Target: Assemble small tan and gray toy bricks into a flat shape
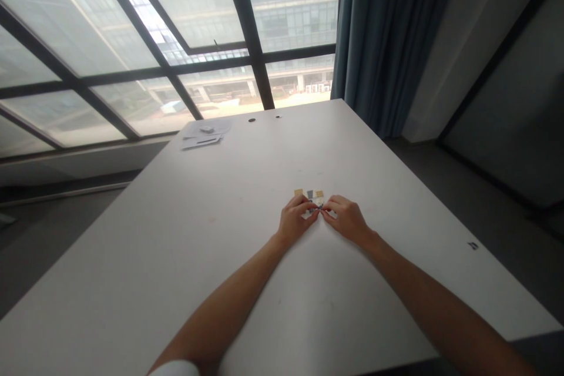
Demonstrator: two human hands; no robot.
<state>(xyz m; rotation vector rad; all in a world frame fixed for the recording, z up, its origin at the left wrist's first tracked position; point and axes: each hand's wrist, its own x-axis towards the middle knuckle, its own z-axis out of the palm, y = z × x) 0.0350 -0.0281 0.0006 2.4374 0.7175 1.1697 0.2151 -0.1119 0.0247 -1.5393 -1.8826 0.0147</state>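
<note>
Both hands meet over the white table [247, 205], their fingertips pinched around one small dark-blue piece [320, 207] too small to name. My left hand [297, 217] is closed, thumb and index finger at the piece's left side. From the right, my right hand [346, 214] pinches the same piece. Just beyond the fingers lie a yellowish square piece [298, 192], a grey piece [310, 194] and a tan piece [319, 194]. More small bits close to the fingertips are partly hidden by the hands.
Papers [202, 132] lie at the table's far left corner. A dark round disc [251, 120] and a small dark item [278, 117] sit near the far edge. Toward the right edge is a small black-and-white object [473, 245]. Windows and a blue curtain [388, 41] stand beyond.
</note>
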